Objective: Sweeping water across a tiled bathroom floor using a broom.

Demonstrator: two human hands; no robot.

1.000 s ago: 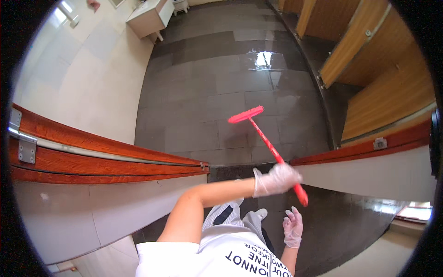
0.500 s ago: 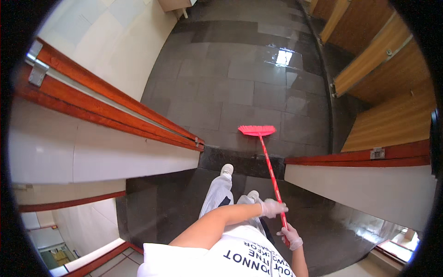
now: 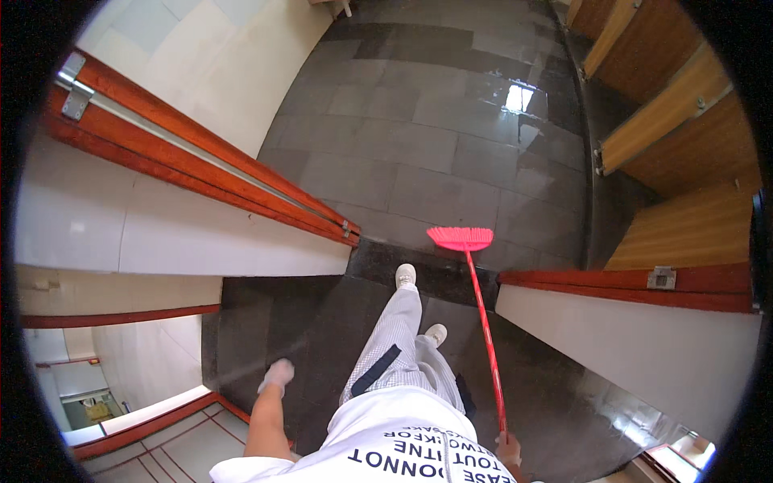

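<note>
A broom (image 3: 489, 334) with a pink-red bristle head and a long red handle slants across the dark floor, its head on the tiles just past the doorway. My right hand (image 3: 507, 449) is closed round the upper end of its handle, low beside my white shirt; part of that hand is cut off by my body. Away to my left, my left hand (image 3: 277, 376) in a thin translucent glove hangs over the dark floor, apart from the broom. Motion blurs its fingers, and nothing shows in it.
A dark threshold (image 3: 419, 272) crosses the doorway, with a red-brown door frame (image 3: 201, 169) on the left and another frame (image 3: 612, 290) on the right. Wooden partitions (image 3: 684, 129) line the far right. Wet-looking grey tiles (image 3: 419, 153) reflect light. My white shoes stand at the threshold.
My left hand has let go of the broom handle and swung down to the left. The right hand still grips it, lower in the picture. In the picture, the broom head sits slightly farther right.
</note>
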